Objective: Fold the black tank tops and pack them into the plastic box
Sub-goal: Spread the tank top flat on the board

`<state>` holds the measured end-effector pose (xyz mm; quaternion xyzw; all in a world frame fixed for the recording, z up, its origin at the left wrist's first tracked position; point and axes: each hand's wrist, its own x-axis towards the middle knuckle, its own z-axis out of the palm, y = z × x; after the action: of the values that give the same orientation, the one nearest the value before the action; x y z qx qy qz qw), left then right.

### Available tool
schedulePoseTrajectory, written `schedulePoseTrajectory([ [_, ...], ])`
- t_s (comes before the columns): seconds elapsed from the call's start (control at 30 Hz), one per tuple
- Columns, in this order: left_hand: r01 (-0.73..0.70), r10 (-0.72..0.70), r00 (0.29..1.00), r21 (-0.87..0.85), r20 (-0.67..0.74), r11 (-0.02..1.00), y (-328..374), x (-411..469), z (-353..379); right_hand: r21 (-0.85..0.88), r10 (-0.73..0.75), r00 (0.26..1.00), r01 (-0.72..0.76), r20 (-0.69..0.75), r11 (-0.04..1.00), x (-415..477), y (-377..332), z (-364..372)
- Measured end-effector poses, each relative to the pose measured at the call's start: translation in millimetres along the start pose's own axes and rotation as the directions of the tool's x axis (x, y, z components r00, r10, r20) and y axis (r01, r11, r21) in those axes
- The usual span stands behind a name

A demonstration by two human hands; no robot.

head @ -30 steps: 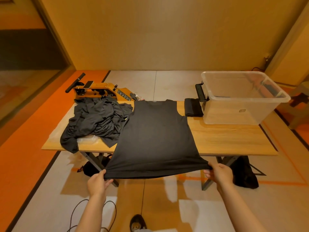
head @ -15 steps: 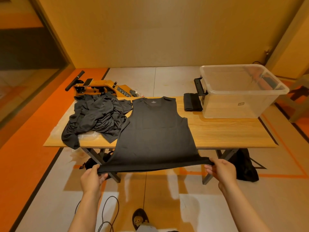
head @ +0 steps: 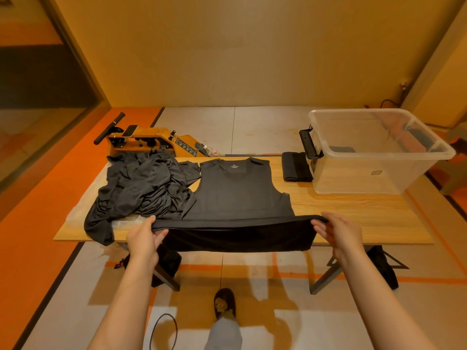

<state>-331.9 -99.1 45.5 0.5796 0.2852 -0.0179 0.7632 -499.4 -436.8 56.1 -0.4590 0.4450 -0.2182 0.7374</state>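
Note:
A black tank top [head: 237,190] lies flat on the wooden table [head: 353,210], neck toward the far edge. Its lower part is lifted into a fold over the near edge, the hem hanging below. My left hand [head: 145,238] grips the fold's left end and my right hand [head: 338,231] grips its right end. A heap of unfolded black tank tops [head: 141,188] sits to the left, touching the flat one. A folded black tank top [head: 295,166] rests beside the clear plastic box [head: 379,152] at the table's right; dark shapes show through the box wall.
An orange machine with a black handle [head: 151,141] stands on the floor behind the table's left end. A black bag [head: 381,263] leans by the right table leg. A cable [head: 161,329] and my shoe [head: 225,301] are on the floor near me.
Both hands have risen from below the table edge to table height, carrying the shirt's lower part up and forward into a fold. The neck opening now shows at the far side.

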Motion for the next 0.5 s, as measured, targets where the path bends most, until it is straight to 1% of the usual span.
schedulePoseTrajectory([
  [0.13, -0.022, 0.023, 1.0, 0.07, -0.011, 0.997, 15, 41, 41, 0.066, 0.017, 1.0, -0.016, -0.015, 0.998, 42, -15, 36],
  [0.3, -0.043, 0.035, 0.997, 0.12, 0.068, 0.992, 30, 110, 107, 0.14, 0.003, 0.998, 0.006, -0.065, 0.99, 114, -29, 93],
  [0.37, -0.021, 0.009, 0.996, 0.13, 0.089, 0.991, 36, 142, 138, 0.146, -0.003, 0.995, 0.018, -0.104, 0.989, 145, -33, 117],
  [0.5, 0.085, -0.098, 0.991, 0.132, 0.09, 0.988, 46, 202, 199, 0.154, 0.015, 0.989, 0.009, -0.149, 0.988, 203, -39, 170],
])
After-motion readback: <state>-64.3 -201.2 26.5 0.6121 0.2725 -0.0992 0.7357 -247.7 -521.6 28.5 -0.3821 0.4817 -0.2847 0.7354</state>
